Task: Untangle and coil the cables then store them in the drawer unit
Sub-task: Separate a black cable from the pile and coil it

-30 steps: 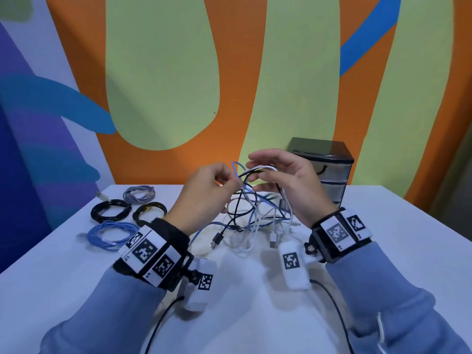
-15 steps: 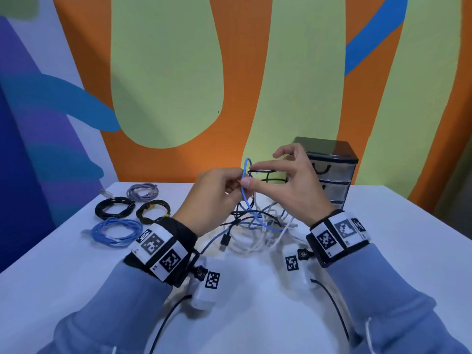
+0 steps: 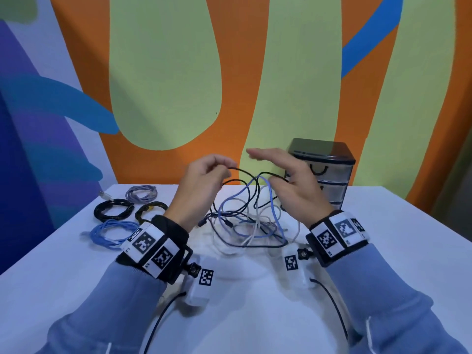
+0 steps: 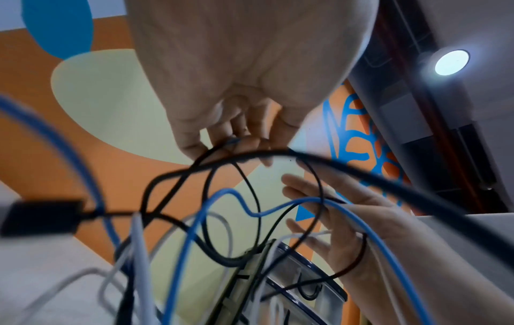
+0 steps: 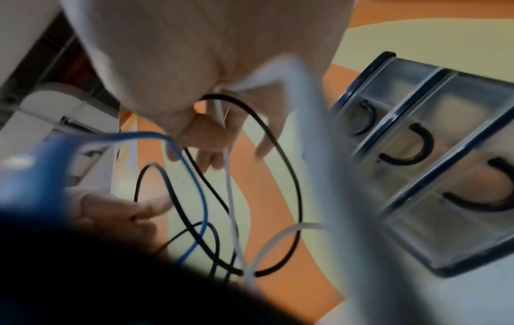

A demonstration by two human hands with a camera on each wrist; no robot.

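While pinching a black cable (image 3: pixel 240 170) between thumb and curled fingertips, left hand (image 3: pixel 201 186) raised above the tangle of cables (image 3: pixel 245 223) mid-table. Right hand (image 3: pixel 293 185) opposite, fingers extended and mostly straight, thumb side catching the same black cable plus a blue cable (image 3: pixel 265 190) looping under the palm; actual grip on them cannot tell, blurred in right wrist view. Black strand spanning between both hands, sagging slightly. Tangle below: black, blue and white strands crossing, lying on white table (image 3: pixel 383 251), some loops lifted toward the hands. Left wrist view: black cable (image 4: pixel 250 154) held at fingertips (image 4: pixel 192 145), right hand (image 4: pixel 342 220) visible beyond with blue strand across it. Drawer unit (image 3: pixel 324 175) just behind right hand at table's back edge, three drawers, all closed, dark handles. Far left of table, well apart from tangle: four coiled cables, grey coil (image 3: pixel 141 192), black coil (image 3: pixel 113 209), blue coil (image 3: pixel 112 233), black coil with yellow bit (image 3: pixel 150 209) partly behind left wrist. Blue sleeves (image 3: pixel 383 315), tagged wrist bands (image 3: pixel 150 247).
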